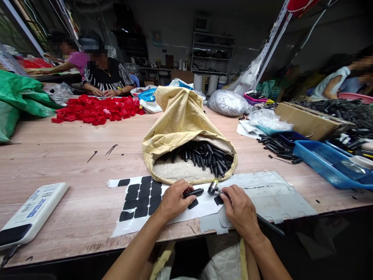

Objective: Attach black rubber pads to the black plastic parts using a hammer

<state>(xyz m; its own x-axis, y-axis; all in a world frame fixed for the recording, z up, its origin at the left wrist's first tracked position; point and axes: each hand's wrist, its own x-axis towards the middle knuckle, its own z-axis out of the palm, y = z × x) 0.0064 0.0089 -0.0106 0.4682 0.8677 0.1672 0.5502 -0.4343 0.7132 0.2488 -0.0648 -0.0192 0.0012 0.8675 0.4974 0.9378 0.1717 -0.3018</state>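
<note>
Over the tabletop (90, 171), left hand (175, 199) clamped a black tube (195, 193), right hand (240, 208) a hammer (212, 188), fingers partly hiding both

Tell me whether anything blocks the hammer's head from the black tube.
Nothing visible does. Past the tip of the black tube in the left hand, only the white sheet shows before the head of the hammer in the right hand.

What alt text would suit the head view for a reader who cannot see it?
A person's left hand grips a black tube and the right hand a small hammer over a table. Before them, an open yellow sack holds many black parts; black squares on a white sheet lie by the left hand, with red pieces and co-workers beyond.
</note>
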